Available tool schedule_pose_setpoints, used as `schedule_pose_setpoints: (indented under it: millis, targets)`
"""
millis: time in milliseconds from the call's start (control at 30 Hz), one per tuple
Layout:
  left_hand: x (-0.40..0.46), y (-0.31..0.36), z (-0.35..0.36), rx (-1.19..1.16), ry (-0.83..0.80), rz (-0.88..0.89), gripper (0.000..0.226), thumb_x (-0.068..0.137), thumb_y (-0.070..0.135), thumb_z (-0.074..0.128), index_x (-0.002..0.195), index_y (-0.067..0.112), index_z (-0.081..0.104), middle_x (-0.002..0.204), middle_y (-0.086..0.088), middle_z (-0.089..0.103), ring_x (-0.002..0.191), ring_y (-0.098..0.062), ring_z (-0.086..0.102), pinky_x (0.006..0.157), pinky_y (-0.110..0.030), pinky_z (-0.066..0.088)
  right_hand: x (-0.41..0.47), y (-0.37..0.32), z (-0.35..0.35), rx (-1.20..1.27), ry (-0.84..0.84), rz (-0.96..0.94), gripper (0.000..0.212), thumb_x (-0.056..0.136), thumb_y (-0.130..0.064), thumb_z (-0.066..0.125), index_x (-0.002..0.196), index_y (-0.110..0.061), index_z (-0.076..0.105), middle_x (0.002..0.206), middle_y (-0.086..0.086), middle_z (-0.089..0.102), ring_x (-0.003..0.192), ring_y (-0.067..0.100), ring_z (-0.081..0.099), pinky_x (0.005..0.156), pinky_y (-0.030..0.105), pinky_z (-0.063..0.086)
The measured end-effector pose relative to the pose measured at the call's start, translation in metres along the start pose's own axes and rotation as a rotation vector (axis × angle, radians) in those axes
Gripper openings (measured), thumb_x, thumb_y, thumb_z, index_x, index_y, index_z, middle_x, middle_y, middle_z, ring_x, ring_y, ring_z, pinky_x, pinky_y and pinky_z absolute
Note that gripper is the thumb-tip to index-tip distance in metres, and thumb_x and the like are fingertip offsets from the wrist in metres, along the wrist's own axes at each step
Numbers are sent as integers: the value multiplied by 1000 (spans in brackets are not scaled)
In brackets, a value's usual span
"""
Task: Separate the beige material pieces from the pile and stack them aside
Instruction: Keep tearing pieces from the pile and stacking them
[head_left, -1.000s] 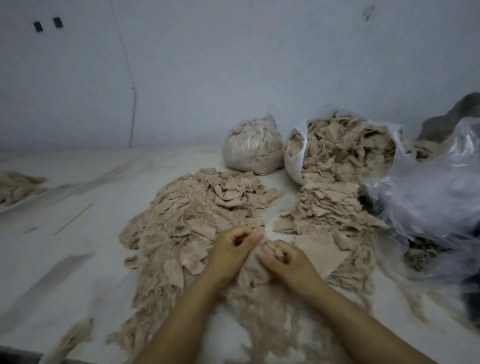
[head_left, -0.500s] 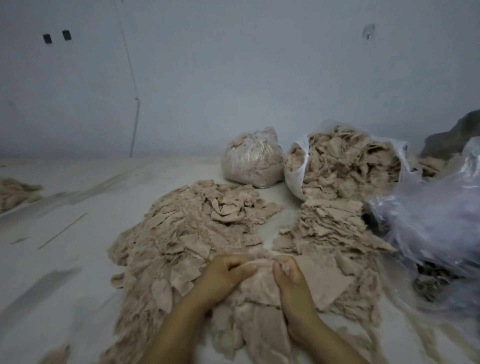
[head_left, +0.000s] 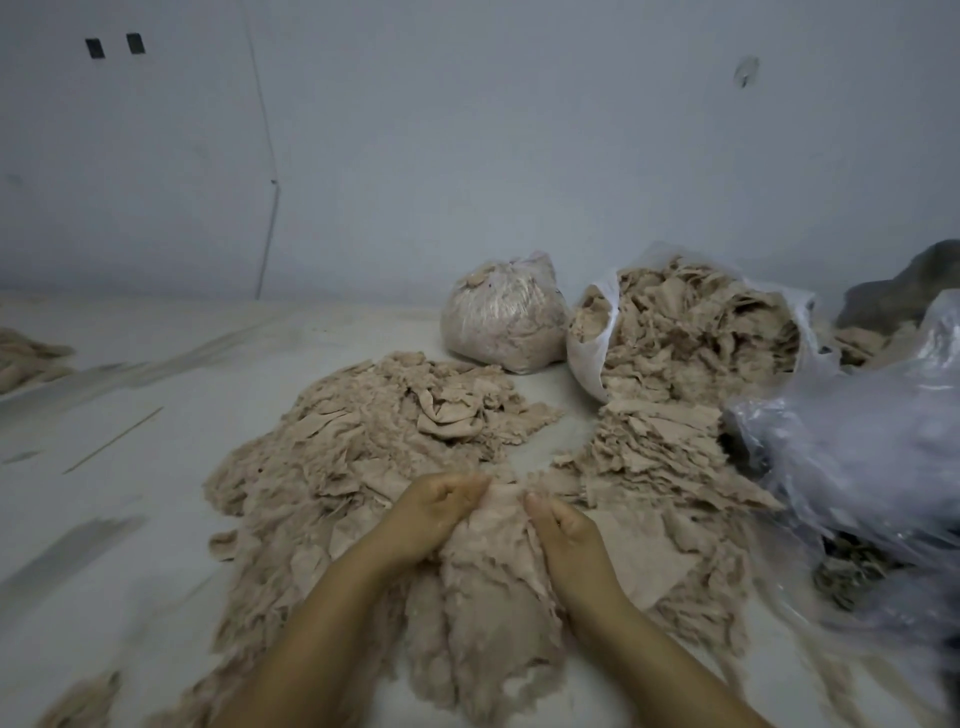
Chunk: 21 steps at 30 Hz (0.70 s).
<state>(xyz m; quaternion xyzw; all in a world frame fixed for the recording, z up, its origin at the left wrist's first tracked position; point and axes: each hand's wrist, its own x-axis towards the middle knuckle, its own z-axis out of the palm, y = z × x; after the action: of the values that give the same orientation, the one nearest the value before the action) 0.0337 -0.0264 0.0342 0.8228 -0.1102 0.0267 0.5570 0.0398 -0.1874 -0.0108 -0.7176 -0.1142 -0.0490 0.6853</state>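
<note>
A clump (head_left: 488, 587) of beige pieces is held up just in front of the pile (head_left: 363, 457), between both hands. It is gripped on its left edge by the left hand (head_left: 431, 512), fingers curled into the material, and on its right edge by the right hand (head_left: 563, 530), whose fingers are hidden behind the clump; thumb and palm are seen pressed against it. The step in hand is judged to be the peeling of pieces from this clump. It is best done with a pinch kept near the top edge, the layers drawn apart slowly so that thin, ragged edges are not torn, and only a few pieces taken at once.

Left of the pile, a smaller heap (head_left: 26, 353) is seen at the frame edge, well apart. Behind the pile, a tied bag (head_left: 498, 317) stands by the wall. Right of the pile, a flatter stack (head_left: 660, 447) lies below an open sack (head_left: 691, 332) that spills more pieces onto it. Farther right, a clear plastic bag (head_left: 857, 457) touches the stack's edge; it is likely to be caught by pieces set down there. The gap between pile and stack is narrow, so mixing is a risk.
</note>
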Motion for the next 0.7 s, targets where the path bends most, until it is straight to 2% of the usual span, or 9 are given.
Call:
schedule_pose_setpoints:
  millis: [100,167,233,367,433,467,533,633,700]
  targets:
    - [-9,-3,12,-175,-26,-122,31,88,38,57,76,10,58,70,4,62,66,-10,57,63,-23,46,-1,7,5,99,-21,62,40,96,-47,42,88,-19,69,87,2,74,87,15,70,80,33,54]
    - [-10,-3,23,-386,116,-210,18,94,21,57,94,4,64,90,-11,72,80,-24,67,75,-36,54,-1,4,9,101,29,80,38,95,-52,39,95,-25,66,98,-2,71,96,11,66,87,32,51]
    - [-11,-2,29,-455,281,-225,16,97,15,52,101,6,64,95,-14,72,85,-28,69,76,-38,55,-1,0,10,124,102,85,30,97,-52,39,97,-31,61,105,-5,65,102,12,62,92,36,49]
    - [-15,0,38,-250,366,-107,18,96,19,52,102,7,64,95,-10,70,86,-21,66,72,-29,53,-12,-9,18,31,185,49,51,78,-77,40,101,-33,53,95,-15,60,82,-8,59,71,17,42]
    - [-20,2,42,-281,326,-95,19,96,21,53,96,6,65,91,-14,70,81,-21,66,69,-31,52,-14,-10,22,-108,212,21,37,83,-60,56,92,-24,53,80,-12,58,68,-6,55,61,14,38]
    - [-22,2,42,-308,332,-89,18,96,20,53,93,6,66,88,-14,70,78,-20,65,69,-33,51,-14,-11,21,-142,237,-2,30,89,-46,58,83,-17,53,71,-8,55,59,-3,50,59,18,37]
    - [-27,-2,40,-386,365,-85,18,96,16,52,87,10,67,81,-8,70,74,-16,64,67,-30,50,-12,-12,14,-117,294,-16,34,97,-29,52,69,-9,50,62,-1,48,57,7,42,59,29,35]
    - [-35,-4,40,-453,328,-115,21,96,13,51,82,12,68,73,0,70,66,-12,63,59,-22,50,-19,-15,4,-93,344,-26,36,98,-28,50,63,-18,47,59,-3,46,58,9,41,57,28,34]
    - [-34,-2,38,-449,301,-149,20,95,18,54,82,9,65,72,-2,68,65,-14,61,58,-22,48,-25,-16,2,-121,357,-37,34,98,-30,51,67,-15,53,61,1,51,57,9,45,57,26,36]
